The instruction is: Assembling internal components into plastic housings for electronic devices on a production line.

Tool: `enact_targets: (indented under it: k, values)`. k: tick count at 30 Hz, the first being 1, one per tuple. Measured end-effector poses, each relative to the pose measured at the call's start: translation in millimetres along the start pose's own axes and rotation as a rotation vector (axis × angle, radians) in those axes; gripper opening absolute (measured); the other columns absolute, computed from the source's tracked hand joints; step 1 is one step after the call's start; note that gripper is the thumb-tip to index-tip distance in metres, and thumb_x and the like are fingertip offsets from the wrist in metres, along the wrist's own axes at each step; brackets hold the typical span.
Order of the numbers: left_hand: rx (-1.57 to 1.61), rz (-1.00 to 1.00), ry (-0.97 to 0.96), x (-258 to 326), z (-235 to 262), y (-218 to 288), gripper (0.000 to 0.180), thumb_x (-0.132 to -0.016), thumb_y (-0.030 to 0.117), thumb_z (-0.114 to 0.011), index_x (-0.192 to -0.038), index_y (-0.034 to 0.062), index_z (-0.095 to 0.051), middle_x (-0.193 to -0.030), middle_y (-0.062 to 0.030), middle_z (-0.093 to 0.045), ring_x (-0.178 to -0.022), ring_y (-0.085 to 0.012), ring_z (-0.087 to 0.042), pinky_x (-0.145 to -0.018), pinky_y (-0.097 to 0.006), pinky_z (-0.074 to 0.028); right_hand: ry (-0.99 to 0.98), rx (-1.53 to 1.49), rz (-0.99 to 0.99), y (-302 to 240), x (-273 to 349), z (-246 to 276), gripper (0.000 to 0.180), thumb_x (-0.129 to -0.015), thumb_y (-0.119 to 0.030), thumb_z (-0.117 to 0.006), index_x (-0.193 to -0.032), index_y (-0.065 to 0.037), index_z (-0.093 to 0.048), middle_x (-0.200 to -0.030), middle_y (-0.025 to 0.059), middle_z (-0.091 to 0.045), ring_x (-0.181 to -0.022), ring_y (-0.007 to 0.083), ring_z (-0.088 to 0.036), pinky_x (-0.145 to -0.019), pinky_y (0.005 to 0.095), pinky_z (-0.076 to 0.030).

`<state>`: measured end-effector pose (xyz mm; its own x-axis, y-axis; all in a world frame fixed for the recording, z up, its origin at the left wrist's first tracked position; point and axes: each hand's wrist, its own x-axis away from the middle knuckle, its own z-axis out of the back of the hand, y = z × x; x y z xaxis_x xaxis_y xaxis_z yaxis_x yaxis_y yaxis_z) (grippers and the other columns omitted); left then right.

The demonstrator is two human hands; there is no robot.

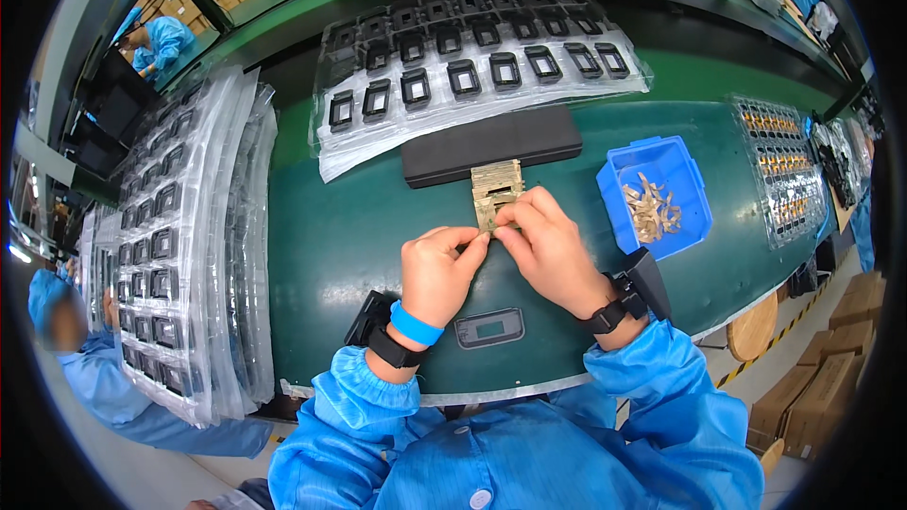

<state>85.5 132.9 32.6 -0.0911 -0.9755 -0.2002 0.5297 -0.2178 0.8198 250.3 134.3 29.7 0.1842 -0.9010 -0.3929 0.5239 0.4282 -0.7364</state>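
Note:
In the middle of the green bench lies a stack of tan, slotted sheets. At its near end my left hand has thumb and forefinger pinched together on the near edge. My right hand is closed on the same end, its fingertips almost meeting the left ones. Exactly which piece lies between the fingers is too small to make out. A dark rectangular frame with a window in it rests flat on the bench, just nearer to me than both hands.
Behind the stack is a long black block. A blue bin with tan scraps stands at right. Clear trays of black frames lie at the back; more trays pile up at left. Another tray sits far right. Co-workers are at left.

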Motion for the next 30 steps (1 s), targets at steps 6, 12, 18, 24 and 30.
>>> enact_targets:
  k: [6,12,18,24,30]
  values:
    - [0.038,-0.036,-0.023,2.9,0.3,1.6,0.011,-0.081,0.008,-0.070,-0.087,-0.0008,-0.071,-0.071,-0.0140,-0.066,-0.056,-0.0191,-0.061,-0.053,-0.029,-0.047,-0.043,0.093,0.043,-2.4,0.0,-2.8,0.011,-0.087,-0.012,-0.063,-0.091,-0.004,-0.057,-0.092,0.0112,-0.053,-0.079,0.0339,-0.062,-0.066,0.0428,-0.053]
    - [0.247,0.123,-0.136,7.1,7.8,3.7,0.015,-0.086,0.009,-0.063,-0.091,-0.0022,-0.071,-0.067,-0.0069,-0.065,-0.058,-0.0097,-0.056,-0.053,-0.025,-0.044,-0.071,0.268,0.234,-4.3,0.7,3.8,0.013,-0.083,-0.013,-0.065,-0.089,-0.004,-0.056,-0.087,0.0109,-0.050,-0.073,0.0307,-0.060,-0.062,0.0411,-0.051]
    - [0.600,0.470,-0.213,11.6,12.4,27.6,0.021,-0.094,0.011,-0.057,-0.092,-0.0050,-0.070,-0.060,0.0027,-0.056,-0.048,-0.0017,-0.039,-0.044,-0.020,-0.029,0.015,0.188,0.389,-8.0,12.0,16.8,0.018,-0.079,-0.009,-0.069,-0.089,-0.005,-0.055,-0.088,0.0106,-0.052,-0.079,0.0293,-0.057,-0.065,0.0401,-0.048]
    - [0.555,0.383,-0.202,17.7,17.1,33.3,0.024,-0.096,0.014,-0.055,-0.093,-0.0049,-0.069,-0.056,0.0061,-0.046,-0.046,-0.0011,-0.034,-0.043,-0.020,-0.024,0.304,0.120,0.075,-15.9,23.5,75.5,0.014,-0.080,-0.001,-0.066,-0.089,-0.003,-0.055,-0.089,0.0114,-0.051,-0.076,0.0281,-0.057,-0.064,0.0355,-0.049]
    - [0.520,0.314,-0.216,27.1,18.9,36.8,0.023,-0.097,0.015,-0.056,-0.093,-0.0036,-0.069,-0.056,0.0072,-0.045,-0.047,-0.0007,-0.034,-0.044,-0.019,-0.023,0.378,0.289,-0.298,21.1,27.3,124.9,0.014,-0.089,-0.007,-0.060,-0.094,0.003,-0.067,-0.080,0.0173,-0.069,-0.075,0.0205,-0.069,-0.063,0.0322,-0.052]
